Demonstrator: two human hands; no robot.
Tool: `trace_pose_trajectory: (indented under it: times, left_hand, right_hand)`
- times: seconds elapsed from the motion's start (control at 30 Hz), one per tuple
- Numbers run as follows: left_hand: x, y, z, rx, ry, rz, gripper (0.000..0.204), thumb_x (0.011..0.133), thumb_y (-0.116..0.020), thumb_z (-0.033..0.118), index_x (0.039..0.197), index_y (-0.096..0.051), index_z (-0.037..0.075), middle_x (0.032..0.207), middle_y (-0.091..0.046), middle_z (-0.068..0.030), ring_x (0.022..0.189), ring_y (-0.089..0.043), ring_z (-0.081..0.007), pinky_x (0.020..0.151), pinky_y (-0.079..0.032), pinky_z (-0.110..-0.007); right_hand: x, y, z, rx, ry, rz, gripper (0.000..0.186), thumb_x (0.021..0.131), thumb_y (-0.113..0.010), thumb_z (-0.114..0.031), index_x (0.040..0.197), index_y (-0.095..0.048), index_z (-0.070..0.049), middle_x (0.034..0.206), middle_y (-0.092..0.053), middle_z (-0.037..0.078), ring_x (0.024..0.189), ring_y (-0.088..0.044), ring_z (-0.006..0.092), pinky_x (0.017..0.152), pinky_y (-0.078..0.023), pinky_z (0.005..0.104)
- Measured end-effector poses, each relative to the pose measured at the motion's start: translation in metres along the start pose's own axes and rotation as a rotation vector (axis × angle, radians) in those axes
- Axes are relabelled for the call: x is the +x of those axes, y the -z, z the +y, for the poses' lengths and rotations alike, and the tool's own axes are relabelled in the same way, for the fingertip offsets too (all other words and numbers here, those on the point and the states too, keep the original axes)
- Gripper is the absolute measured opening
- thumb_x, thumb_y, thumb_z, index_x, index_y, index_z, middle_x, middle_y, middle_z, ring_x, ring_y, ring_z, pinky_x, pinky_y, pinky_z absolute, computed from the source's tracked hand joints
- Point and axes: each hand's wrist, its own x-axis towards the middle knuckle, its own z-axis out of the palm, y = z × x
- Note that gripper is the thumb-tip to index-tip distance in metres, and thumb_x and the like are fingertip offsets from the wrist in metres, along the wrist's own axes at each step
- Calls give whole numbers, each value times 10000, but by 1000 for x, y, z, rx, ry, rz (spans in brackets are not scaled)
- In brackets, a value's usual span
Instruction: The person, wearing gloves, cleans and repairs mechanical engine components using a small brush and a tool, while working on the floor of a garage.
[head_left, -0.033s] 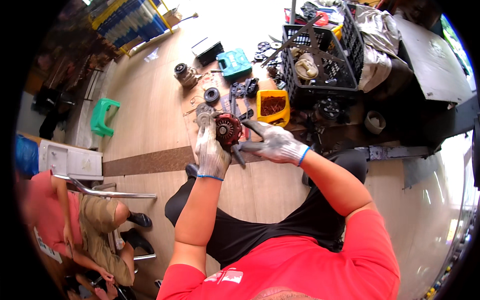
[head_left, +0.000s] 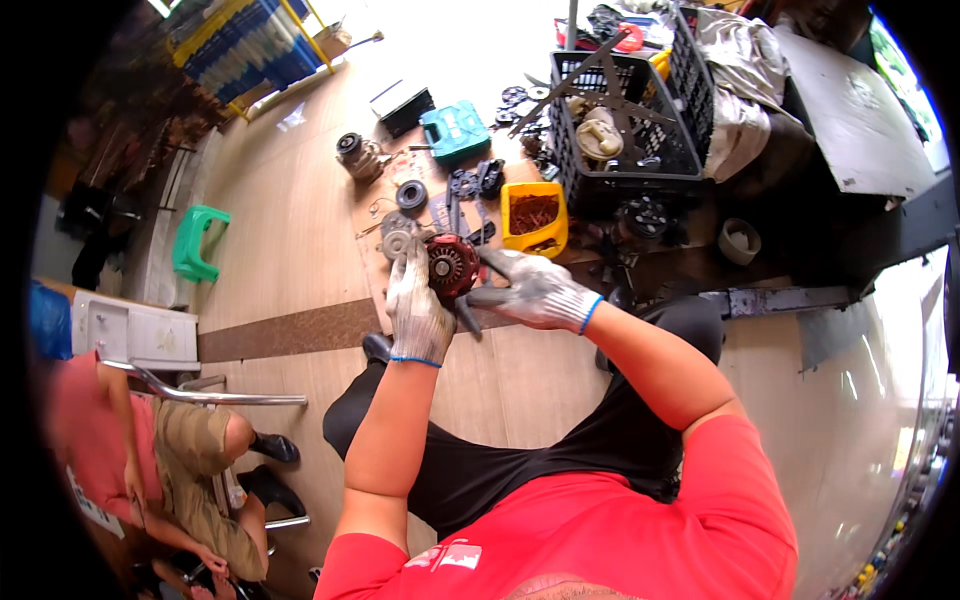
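Observation:
Both my hands wear whitish knit gloves with grey fingers and blue cuffs. My left hand (head_left: 418, 308) is closed on the left side of a round motor part (head_left: 450, 264), reddish brown with a ring of radial slots and a metal centre. From the right, my right hand (head_left: 542, 292) grips the same part's edge, thumb below and fingers above, spread apart; exact contact is hard to see. Just under the thumb a dark handle-like piece (head_left: 467, 318) sticks out. Past my left fingertips lies a grey round metal disc (head_left: 397, 241) on the cardboard (head_left: 372, 222).
Beyond my hands lie a yellow tray of reddish bits (head_left: 562, 225), a black ring (head_left: 411, 194), a teal case (head_left: 455, 130) and a cylindrical motor (head_left: 361, 157). A black crate (head_left: 640, 182) stands right. Left are a green stool (head_left: 190, 243) and a seated person (head_left: 130, 430).
The whole view has shifted slightly, so things appear a little further left. Both hands stay at the round motor part.

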Motion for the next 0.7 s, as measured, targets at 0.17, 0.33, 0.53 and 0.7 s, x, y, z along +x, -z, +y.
trace_pose_trajectory:
  times: [0.17, 0.33, 0.53, 0.7]
  left_hand:
    - [4, 8, -11, 95, -48, -59, 378, 996, -605, 335, 1290, -542, 105, 1195, -633, -113, 1064, -660, -255, 847, -601, -412]
    - [-3, -1, 0, 3, -54, -34, 305, 1009, -589, 281, 1250, -566, 95, 1144, -651, -113, 980, -681, -257, 776, -615, -398]
    - [20, 15, -6, 18, -120, -117, 284, 1026, -548, 256, 1227, -584, 59, 1103, -679, -119, 948, -688, -254, 801, -594, -402]
    - [10, 7, -8, 188, -101, -40, 281, 1030, -507, 386, 1125, -611, 144, 998, -697, -88, 798, -677, -249, 611, -574, -400]
  right_hand:
    - [-2, -3, -11, 48, -60, -144, 421, 934, -599, -477, 1171, -667, -136, 1023, -689, 215, 906, -670, 388, 776, -528, 451]
    - [-2, -33, 18, -320, 379, 102, 268, 947, -506, -189, 1158, -660, -132, 979, -656, 160, 844, -670, 344, 713, -543, 425]
    - [-10, -14, -19, 209, -62, -49, 251, 1030, -483, -249, 1091, -651, -72, 744, -603, 163, 720, -651, 245, 654, -509, 360]
    - [1, -49, 7, 401, -106, -131, 301, 1029, -415, -301, 1021, -630, -91, 722, -578, 131, 710, -606, 221, 705, -500, 363]
